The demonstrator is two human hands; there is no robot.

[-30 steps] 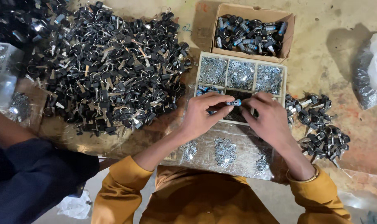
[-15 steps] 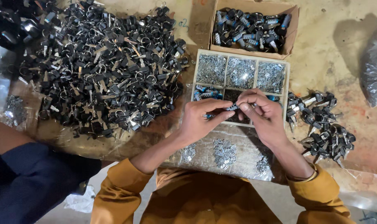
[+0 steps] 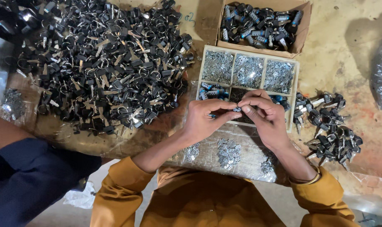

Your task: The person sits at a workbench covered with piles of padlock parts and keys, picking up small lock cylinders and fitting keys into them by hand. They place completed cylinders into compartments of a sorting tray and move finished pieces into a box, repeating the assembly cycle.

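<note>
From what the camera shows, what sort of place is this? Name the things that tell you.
Probably a small hand-assembly workshop. A big heap of black-headed keys covers the work surface, a divided tray holds sorted small metal parts, and a cardboard box holds more pieces. Both hands pinch one small part over the tray.

One camera only, worn on the person's head, looks almost straight down from close above the lap. The wearer's orange sleeves enter from the bottom edge, and the left hand (image 3: 208,120) and right hand (image 3: 264,115) meet near the centre. The view reaches the divided tray (image 3: 298,80), a cardboard box (image 3: 302,31) at the top edge and another person's dark blue sleeve (image 3: 27,176) at lower left.
</note>
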